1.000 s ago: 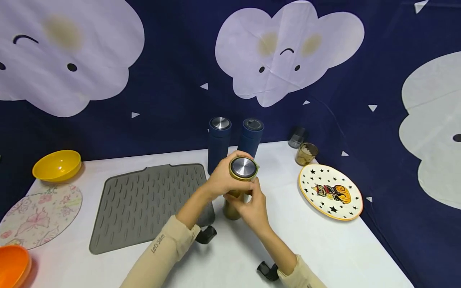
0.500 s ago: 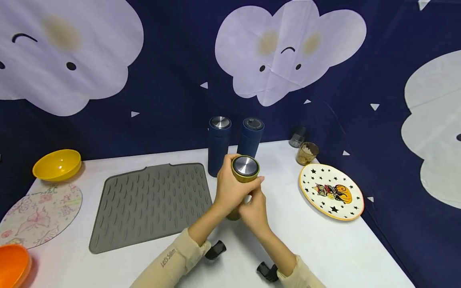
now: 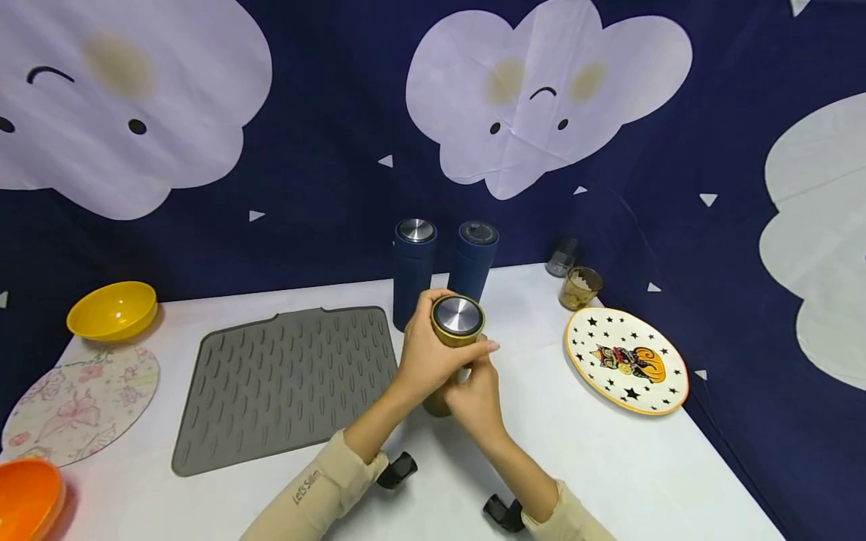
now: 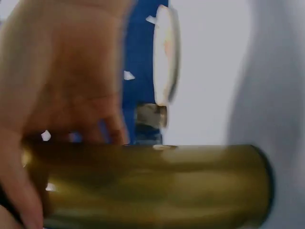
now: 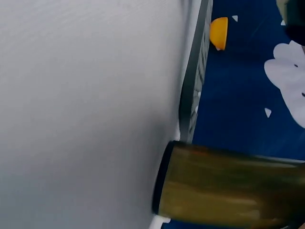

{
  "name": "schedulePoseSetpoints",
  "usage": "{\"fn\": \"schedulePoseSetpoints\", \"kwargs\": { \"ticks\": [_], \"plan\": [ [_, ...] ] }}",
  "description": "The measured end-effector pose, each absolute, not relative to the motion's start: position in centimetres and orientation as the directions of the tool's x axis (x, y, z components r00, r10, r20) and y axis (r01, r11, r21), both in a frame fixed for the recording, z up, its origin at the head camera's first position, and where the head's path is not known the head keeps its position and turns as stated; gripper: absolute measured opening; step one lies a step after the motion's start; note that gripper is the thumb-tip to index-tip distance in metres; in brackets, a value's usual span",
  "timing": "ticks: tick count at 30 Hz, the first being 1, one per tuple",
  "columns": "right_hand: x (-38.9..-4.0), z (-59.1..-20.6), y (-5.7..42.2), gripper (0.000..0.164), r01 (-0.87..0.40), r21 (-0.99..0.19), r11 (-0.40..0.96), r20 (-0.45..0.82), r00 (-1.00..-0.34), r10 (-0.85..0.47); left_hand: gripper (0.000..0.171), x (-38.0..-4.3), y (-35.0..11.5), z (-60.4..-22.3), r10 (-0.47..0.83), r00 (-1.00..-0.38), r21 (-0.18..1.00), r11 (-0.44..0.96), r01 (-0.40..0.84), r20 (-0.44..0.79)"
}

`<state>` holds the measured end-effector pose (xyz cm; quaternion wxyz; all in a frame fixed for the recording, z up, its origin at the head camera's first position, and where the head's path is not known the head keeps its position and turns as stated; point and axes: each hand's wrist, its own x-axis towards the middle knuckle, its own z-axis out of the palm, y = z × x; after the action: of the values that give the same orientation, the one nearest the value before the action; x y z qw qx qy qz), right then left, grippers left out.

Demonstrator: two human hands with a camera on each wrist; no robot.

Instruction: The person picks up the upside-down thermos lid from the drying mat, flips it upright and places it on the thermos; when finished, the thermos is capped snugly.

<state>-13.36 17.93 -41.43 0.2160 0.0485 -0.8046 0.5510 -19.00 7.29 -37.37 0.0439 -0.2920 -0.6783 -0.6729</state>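
An olive-gold thermos flask [image 3: 438,406] with a shiny steel-topped lid [image 3: 458,315] stands roughly upright between both hands. My left hand [image 3: 429,353] grips it high up, around the lid end, with the thumb across the near side. Just below, my right hand [image 3: 476,398] holds the flask's body, partly covered by the left hand. The left wrist view shows the flask's body [image 4: 157,186] lying sideways across the picture, fingers at its lid end. Its dark-rimmed base [image 5: 214,186] appears in the right wrist view; whether it touches the table I cannot tell.
Two navy flasks [image 3: 413,278] [image 3: 472,263] stand behind the hands. A grey drying mat [image 3: 287,387], floral placemat [image 3: 84,406], yellow bowl [image 3: 113,312] and orange bowl [image 3: 27,496] lie left. Rightward are a cat-patterned plate [image 3: 625,361], an amber glass [image 3: 579,288] and a clear glass [image 3: 561,259].
My left hand has turned about the lid, its thumb swinging across the front and its wrist shifting right. The right hand stays almost in place on the flask.
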Motion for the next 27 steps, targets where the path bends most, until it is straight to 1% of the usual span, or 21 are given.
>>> {"fn": "schedulePoseSetpoints", "kwargs": {
  "ticks": [1,2,3,6,7,8,9,10,11,13,15,16,17,18,19,20,21,22,24,26,27],
  "plan": [
    [-13.4,-41.4,18.0,0.050,-0.312,-0.866,0.391,0.395,-0.906,0.151,0.072,-19.3,7.2,-37.2,0.364,-0.816,0.889,-0.094,0.448,0.449],
    [-13.4,-41.3,18.1,0.052,-0.305,-0.873,0.382,0.381,-0.914,0.140,0.064,-19.8,7.0,-37.1,0.421,-0.789,0.891,-0.137,0.432,0.448],
    [-13.5,-41.3,18.2,0.056,-0.301,-0.878,0.372,0.368,-0.922,0.121,0.059,-20.5,6.7,-37.0,0.503,-0.740,0.893,-0.202,0.402,0.447],
    [-13.7,-41.2,18.7,0.069,-0.292,-0.887,0.356,0.331,-0.942,0.053,0.062,-22.8,5.4,-37.1,0.740,-0.536,0.913,-0.352,0.207,0.407],
    [-13.8,-41.1,18.8,0.069,-0.288,-0.890,0.354,0.321,-0.947,0.035,0.065,-23.3,5.1,-37.2,0.783,-0.478,0.915,-0.372,0.153,0.398],
    [-13.8,-41.1,19.0,0.069,-0.277,-0.895,0.350,0.306,-0.952,0.030,0.071,-23.6,4.8,-37.2,0.805,-0.447,0.918,-0.378,0.119,0.390],
    [-13.9,-41.1,19.0,0.069,-0.270,-0.896,0.351,0.299,-0.954,0.028,0.079,-23.6,4.7,-37.4,0.805,-0.450,0.918,-0.381,0.109,0.387],
    [-14.0,-41.1,19.1,0.069,-0.264,-0.898,0.353,0.294,-0.955,0.033,0.086,-23.3,4.6,-37.5,0.780,-0.490,0.916,-0.383,0.119,0.390],
    [-14.0,-41.1,19.1,0.067,-0.265,-0.898,0.352,0.296,-0.955,0.035,0.094,-22.8,4.6,-37.7,0.731,-0.550,0.909,-0.385,0.159,0.405],
    [-13.9,-41.2,19.1,0.066,-0.286,-0.893,0.348,0.319,-0.947,0.038,0.109,-21.4,5.1,-37.9,0.574,-0.681,0.889,-0.336,0.312,0.456],
    [-13.8,-41.3,19.0,0.063,-0.310,-0.891,0.333,0.340,-0.940,0.034,0.119,-19.8,5.9,-38.1,0.379,-0.773,0.860,-0.178,0.479,0.509],
    [-13.8,-41.2,18.9,0.062,-0.322,-0.885,0.335,0.351,-0.936,0.031,0.119,-19.1,6.4,-38.0,0.290,-0.796,0.843,-0.084,0.532,0.531],
    [-13.7,-41.2,18.9,0.061,-0.332,-0.881,0.338,0.360,-0.932,0.025,0.115,-18.7,6.8,-38.0,0.232,-0.803,0.825,0.000,0.565,0.549],
    [-13.7,-41.1,18.9,0.063,-0.333,-0.881,0.336,0.362,-0.932,0.028,0.107,-18.4,7.1,-37.9,0.210,-0.804,0.814,0.054,0.578,0.557],
    [-13.7,-41.0,18.9,0.064,-0.332,-0.883,0.331,0.361,-0.932,0.028,0.096,-18.4,7.2,-37.8,0.224,-0.803,0.814,0.063,0.578,0.553],
    [-13.6,-40.9,19.0,0.065,-0.317,-0.889,0.331,0.345,-0.938,0.030,0.085,-18.6,7.1,-37.6,0.266,-0.803,0.827,0.030,0.561,0.534],
    [-13.6,-40.8,19.1,0.065,-0.310,-0.887,0.342,0.338,-0.941,0.024,0.075,-19.0,6.9,-37.5,0.334,-0.790,0.846,-0.044,0.532,0.514],
    [-13.7,-40.8,19.3,0.066,-0.309,-0.890,0.337,0.330,-0.944,0.005,0.069,-19.6,6.5,-37.4,0.430,-0.757,0.864,-0.136,0.485,0.493],
    [-13.8,-40.7,19.7,0.069,-0.312,-0.894,0.323,0.316,-0.948,-0.040,0.065,-21.0,5.6,-37.3,0.628,-0.644,0.899,-0.298,0.321,0.437],
    [-14.0,-40.6,20.0,0.068,-0.314,-0.898,0.309,0.302,-0.949,-0.088,0.070,-22.1,4.8,-37.2,0.760,-0.524,0.921,-0.358,0.154,0.384],
    [-14.1,-40.6,20.2,0.067,-0.312,-0.902,0.298,0.296,-0.950,-0.101,0.076,-22.4,4.5,-37.2,0.792,-0.484,0.925,-0.362,0.116,0.371]
  ]
}}
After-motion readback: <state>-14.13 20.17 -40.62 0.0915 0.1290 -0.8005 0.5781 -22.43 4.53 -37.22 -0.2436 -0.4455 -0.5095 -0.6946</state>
